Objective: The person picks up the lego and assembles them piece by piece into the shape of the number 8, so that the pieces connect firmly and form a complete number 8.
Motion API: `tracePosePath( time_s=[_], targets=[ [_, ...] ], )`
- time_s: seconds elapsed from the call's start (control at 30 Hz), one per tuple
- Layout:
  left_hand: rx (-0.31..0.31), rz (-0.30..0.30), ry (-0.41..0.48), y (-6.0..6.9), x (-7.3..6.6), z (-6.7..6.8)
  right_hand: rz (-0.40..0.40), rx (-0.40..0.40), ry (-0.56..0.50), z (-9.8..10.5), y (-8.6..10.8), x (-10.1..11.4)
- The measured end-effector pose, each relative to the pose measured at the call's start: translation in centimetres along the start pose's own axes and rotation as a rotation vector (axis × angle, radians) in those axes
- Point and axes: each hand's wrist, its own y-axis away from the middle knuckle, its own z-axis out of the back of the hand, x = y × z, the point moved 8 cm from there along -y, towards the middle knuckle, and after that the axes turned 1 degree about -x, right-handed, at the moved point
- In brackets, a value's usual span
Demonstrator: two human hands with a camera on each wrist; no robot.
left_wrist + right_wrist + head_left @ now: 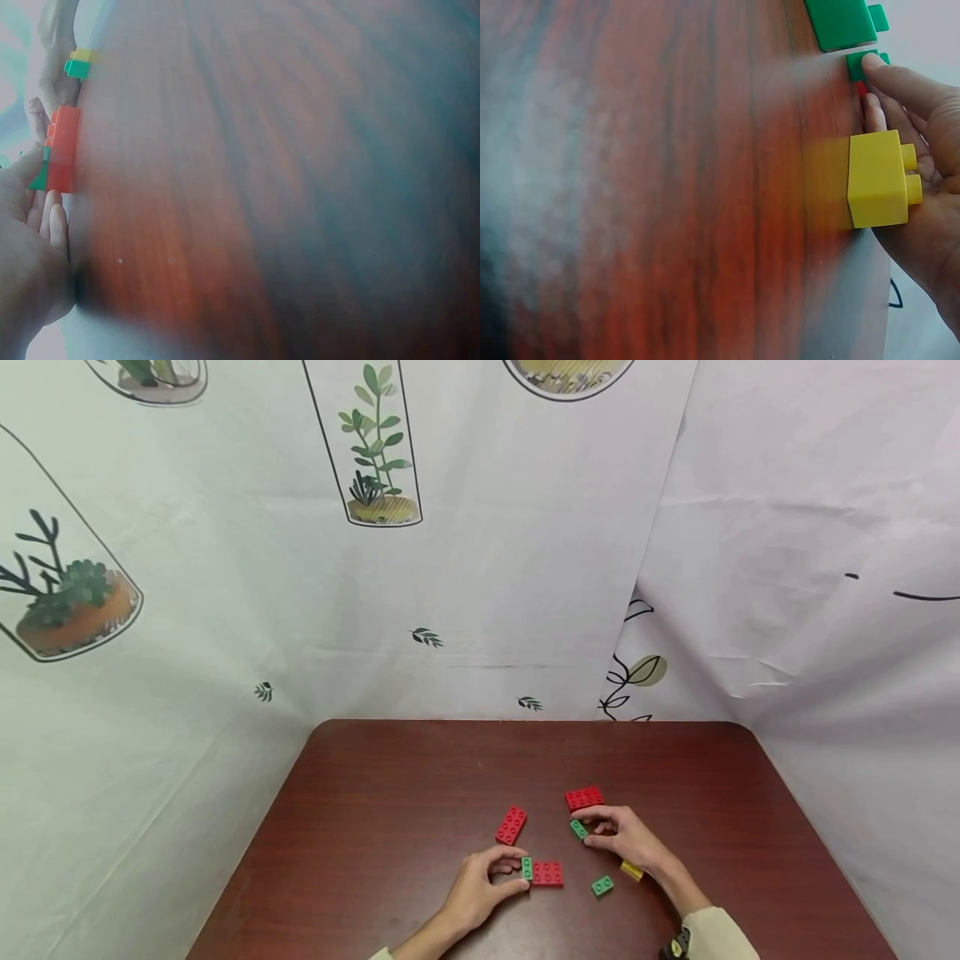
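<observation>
My left hand (pixel 477 885) pinches a small green toy brick (pixel 527 868) between thumb and fingers. That brick sits on the left end of a red brick (pixel 548 874) lying on the table; the left wrist view shows the green brick (pixel 40 171) on top of the red brick (pixel 64 150). Further right, my right hand (pixel 628 837) holds another small green brick (pixel 579 830) by thumb and fingertips. A red brick (pixel 584 798) lies just beyond those fingers. Beside the right wrist is a yellow brick (pixel 632 870), partly hidden by the arm in the head view.
A third green brick (pixel 602 886) lies between the hands, toward the front. Another red brick (pixel 512 826) rests beyond the left hand. The brown table (pixel 390 777) meets patterned cloth walls (pixel 487 585) at its back and sides.
</observation>
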Motion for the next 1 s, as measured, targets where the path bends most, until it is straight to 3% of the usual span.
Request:
tracePosePath(
  time_s=[0.33,1.0],
  targets=[
    [-0.009,-0.002,-0.006,0.06,-0.13,0.08,-0.016,-0.001,0.011,-0.11,0.09,-0.11],
    [-0.013,-0.012,-0.010,0.11,-0.13,0.01,-0.026,-0.012,-0.076,0.09,0.32,-0.30]
  ],
)
